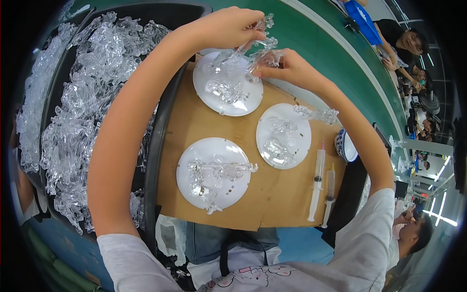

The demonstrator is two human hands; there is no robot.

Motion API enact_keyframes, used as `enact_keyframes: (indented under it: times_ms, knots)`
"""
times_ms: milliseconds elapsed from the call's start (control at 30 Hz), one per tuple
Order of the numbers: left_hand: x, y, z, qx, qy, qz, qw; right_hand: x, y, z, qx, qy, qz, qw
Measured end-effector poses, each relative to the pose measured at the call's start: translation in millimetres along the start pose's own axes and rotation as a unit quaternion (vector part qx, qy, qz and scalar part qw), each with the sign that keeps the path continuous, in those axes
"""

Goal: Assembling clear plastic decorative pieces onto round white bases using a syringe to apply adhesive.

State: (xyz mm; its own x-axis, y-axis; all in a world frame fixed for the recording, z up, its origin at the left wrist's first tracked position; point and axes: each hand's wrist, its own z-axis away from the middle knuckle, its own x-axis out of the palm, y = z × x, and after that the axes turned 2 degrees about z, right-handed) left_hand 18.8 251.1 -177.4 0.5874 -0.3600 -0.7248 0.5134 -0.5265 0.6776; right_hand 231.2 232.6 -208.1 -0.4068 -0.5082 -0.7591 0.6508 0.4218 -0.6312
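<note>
The one view looks from the person's head, through the left of two side-by-side fisheye cameras, steeply down past the shirt (243, 277) onto the cardboard (287, 194). It sits near, within arm's reach, the left hand (228, 27) and right hand (294, 70) lying toward its upper edge, while the wide lens bends the room (438, 146) around its right rim.

From my remote seat I could read no words, numbers or signs; any marks on the syringes (318, 177) were too small
</note>
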Motion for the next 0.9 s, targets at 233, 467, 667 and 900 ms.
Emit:
enact_keyframes:
  times_ms: [233, 467, 667, 900]
  knots:
    - [14.9, -11.3, 1.8, 0.061, 0.051, 0.016, 0.997, 2.0, -21.1, 5.6, 0.023, -0.025, 0.083, 0.996]
    - [8.3, -0.4, 9.8, 0.058, 0.075, 0.025, 0.995, 1.0, -22.9, 9.8, -0.046, 0.022, 0.072, 0.996]
    - [-9.1, 6.1, -1.7, 0.088, 0.049, 0.137, 0.985, -26.7, -30.1, 8.9, 0.003, -0.026, 0.033, 0.999]
    - [-83.9, 89.6, -6.2, 0.086, 0.104, 0.264, 0.955, -101.9, -116.0, 51.8, 0.017, 0.073, -0.119, 0.99]
